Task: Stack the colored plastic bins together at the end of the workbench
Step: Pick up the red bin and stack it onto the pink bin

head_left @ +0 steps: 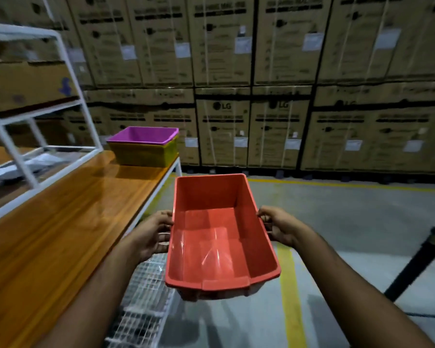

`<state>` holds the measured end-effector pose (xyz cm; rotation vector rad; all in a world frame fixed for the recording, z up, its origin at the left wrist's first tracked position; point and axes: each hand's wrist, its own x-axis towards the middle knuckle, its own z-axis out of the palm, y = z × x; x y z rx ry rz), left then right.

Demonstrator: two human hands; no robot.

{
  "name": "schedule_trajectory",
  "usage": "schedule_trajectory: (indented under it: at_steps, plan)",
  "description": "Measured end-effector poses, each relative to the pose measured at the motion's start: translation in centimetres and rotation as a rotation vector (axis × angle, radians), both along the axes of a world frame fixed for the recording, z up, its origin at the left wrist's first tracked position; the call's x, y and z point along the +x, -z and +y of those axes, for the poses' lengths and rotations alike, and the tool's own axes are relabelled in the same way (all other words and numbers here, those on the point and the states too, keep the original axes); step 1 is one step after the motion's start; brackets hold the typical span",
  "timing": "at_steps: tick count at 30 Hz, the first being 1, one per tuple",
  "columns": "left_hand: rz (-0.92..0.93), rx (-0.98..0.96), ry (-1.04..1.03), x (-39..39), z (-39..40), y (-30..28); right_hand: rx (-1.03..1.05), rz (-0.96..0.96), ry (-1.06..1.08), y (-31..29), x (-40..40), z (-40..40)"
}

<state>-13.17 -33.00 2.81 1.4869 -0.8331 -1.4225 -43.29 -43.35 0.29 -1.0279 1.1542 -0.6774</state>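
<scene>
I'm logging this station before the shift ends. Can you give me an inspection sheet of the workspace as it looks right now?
Surface: glossy wooden workbench, white metal frame.
Job's things: purple bin nested in yellow bin at the bench's far end; red bin empty, carried beside the bench.
Clutter: white rack holding a cardboard box; pale blurred items under it.
Grippers: left hand and right hand grip the red bin's long sides.
Cables: nothing seen.
Surroundings: stacked cartons, yellow floor line, wire mesh shelf below.
</scene>
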Motion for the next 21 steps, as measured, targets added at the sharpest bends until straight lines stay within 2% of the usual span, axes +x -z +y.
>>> schedule_trajectory:
  at_steps: [10,21]
  plan:
    - [0.008,-0.001,0.095,-5.6,-17.6,0.5,0.022,-0.049,0.132,1.3,-6.7,-14.0]
    - [-0.006,-0.040,0.106,-3.9,-38.9,-0.2,-0.083,-0.045,0.268,-0.8,-4.3,-34.1]
